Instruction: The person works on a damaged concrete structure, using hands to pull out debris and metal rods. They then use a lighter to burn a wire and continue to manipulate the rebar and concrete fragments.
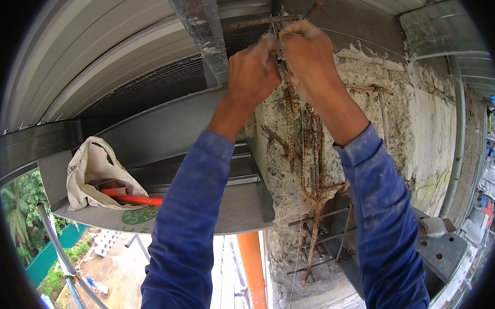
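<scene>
Both hands are raised close together at a rusty rebar (264, 22) that sticks out near the top of a broken concrete column (421, 121). My left hand (254, 70) is closed in a pinch just below the bar. Beside it, my right hand (309, 57) is also closed, its fingers bent toward the left ones. A thin pale string (363, 40) runs off to the right from beside my right hand, and a short strand shows between the fingertips. The fingers partly hide where it meets the bar. Below the hands, rusty vertical bars (312, 141) lie exposed in the chipped concrete.
A pale sack (90, 171) with a red-handled tool (134, 199) lies on the steel beam ledge (217, 223) at left. A metal post (202, 36) rises by my left hand. A string spool (434, 227) sits on a drilled steel plate (444, 254). Ground shows far below.
</scene>
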{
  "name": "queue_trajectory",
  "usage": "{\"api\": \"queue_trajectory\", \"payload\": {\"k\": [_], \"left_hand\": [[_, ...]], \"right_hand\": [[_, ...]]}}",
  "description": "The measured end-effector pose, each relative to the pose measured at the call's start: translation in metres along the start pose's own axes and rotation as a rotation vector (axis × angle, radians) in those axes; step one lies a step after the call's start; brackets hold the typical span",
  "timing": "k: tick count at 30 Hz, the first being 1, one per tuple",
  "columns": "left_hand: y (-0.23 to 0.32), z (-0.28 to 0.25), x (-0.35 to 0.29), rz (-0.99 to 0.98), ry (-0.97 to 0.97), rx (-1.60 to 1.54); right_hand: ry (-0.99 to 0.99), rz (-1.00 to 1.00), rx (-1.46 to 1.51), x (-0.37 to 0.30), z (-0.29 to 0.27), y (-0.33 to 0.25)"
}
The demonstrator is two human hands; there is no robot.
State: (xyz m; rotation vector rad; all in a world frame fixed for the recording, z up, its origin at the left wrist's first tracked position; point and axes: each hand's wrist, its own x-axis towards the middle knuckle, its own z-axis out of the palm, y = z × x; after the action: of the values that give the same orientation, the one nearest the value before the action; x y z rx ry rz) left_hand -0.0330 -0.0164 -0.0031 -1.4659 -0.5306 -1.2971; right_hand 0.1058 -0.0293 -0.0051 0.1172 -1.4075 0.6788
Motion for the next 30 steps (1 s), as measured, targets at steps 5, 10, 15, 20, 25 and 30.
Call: {"api": "queue_trajectory", "payload": {"k": [5,10,15,20,25,30], "left_hand": [[0.009,-0.003,-0.014,0.011,-0.012,-0.037],[0.018,-0.005,-0.019,0.035,0.013,-0.083],[0.013,-0.013,-0.020,0.050,-0.007,-0.070],[0.019,-0.015,-0.017,0.018,-0.056,-0.091],[0.017,-0.007,-0.022,0.003,0.000,-0.129],[0.011,-0.002,-0.023,0.020,0.014,-0.150]], "right_hand": [[0.023,-0.061,-0.109,0.019,0.008,0.003],[0.058,-0.137,-0.215,0.029,0.012,0.010],[-0.082,0.090,-0.100,-0.014,-0.001,-0.013],[-0.078,0.071,-0.164,-0.008,-0.017,0.004],[-0.135,0.137,0.093,0.012,-0.015,0.022],[-0.237,0.080,-0.061,0.020,-0.019,0.016]]}}
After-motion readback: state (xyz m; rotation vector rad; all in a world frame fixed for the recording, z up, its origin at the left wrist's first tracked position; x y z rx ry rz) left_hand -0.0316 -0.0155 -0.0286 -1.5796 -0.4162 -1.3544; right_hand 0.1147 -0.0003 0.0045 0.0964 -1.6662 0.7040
